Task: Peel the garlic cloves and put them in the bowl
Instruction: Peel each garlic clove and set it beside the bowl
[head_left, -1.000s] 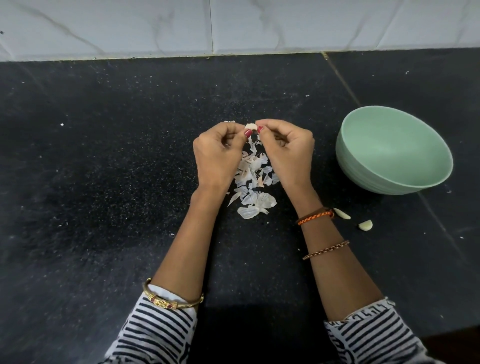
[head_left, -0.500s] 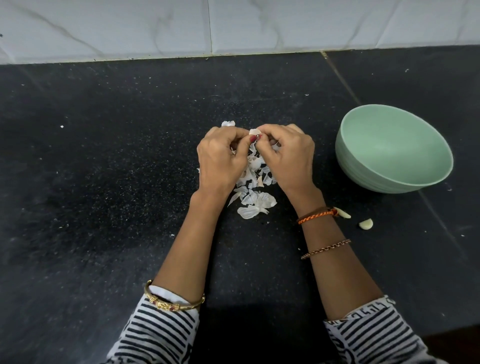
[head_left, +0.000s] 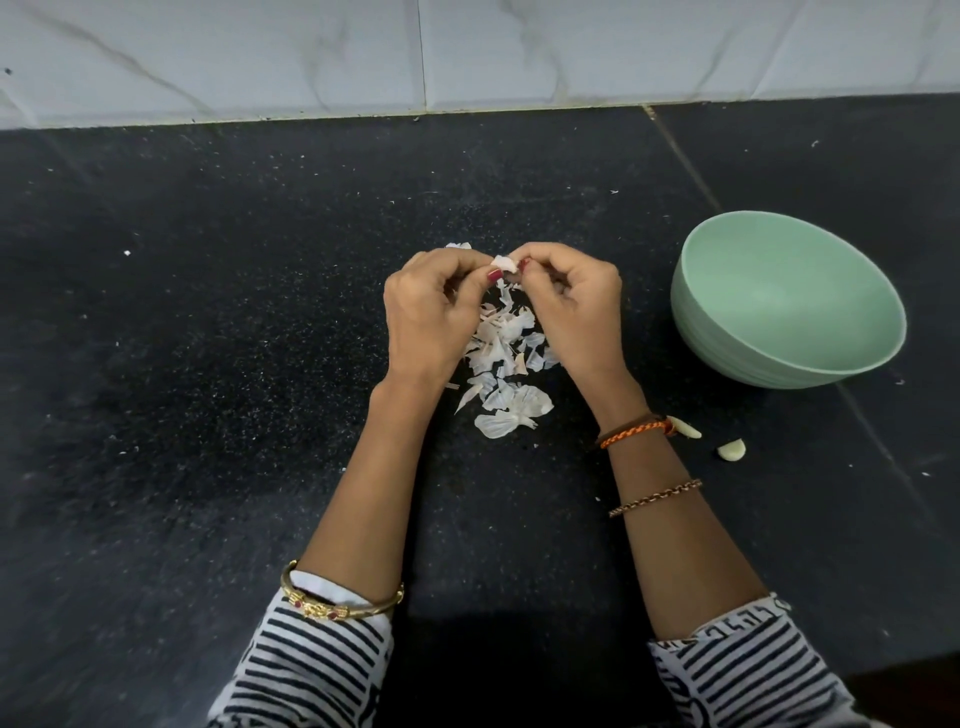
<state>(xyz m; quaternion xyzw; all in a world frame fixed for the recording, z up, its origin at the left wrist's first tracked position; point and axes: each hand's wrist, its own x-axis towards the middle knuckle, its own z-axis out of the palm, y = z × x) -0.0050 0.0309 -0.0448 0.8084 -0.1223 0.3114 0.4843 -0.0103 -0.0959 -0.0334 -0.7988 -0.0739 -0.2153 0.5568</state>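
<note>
My left hand (head_left: 434, 312) and my right hand (head_left: 576, 306) meet above the counter, and their thumbs and fingertips pinch one small white garlic clove (head_left: 504, 263) between them. Loose papery skin shows on the clove. Below the hands lies a heap of white garlic peels (head_left: 506, 374). A pale green bowl (head_left: 753, 358) stands to the right, tilted toward me; its visible inside holds nothing. Two peeled cloves lie on the counter by my right wrist, one (head_left: 687, 429) close to the bracelet and one (head_left: 731, 449) further right.
The black speckled counter (head_left: 208, 364) runs back to a white marble-tiled wall (head_left: 467, 52). A seam in the counter (head_left: 675, 150) runs diagonally past the bowl. Small peel scraps dot the surface.
My hands dipped toward the peel heap half a second ago and have lifted again, still pinching the clove between them. The bowl and the loose cloves have not moved.
</note>
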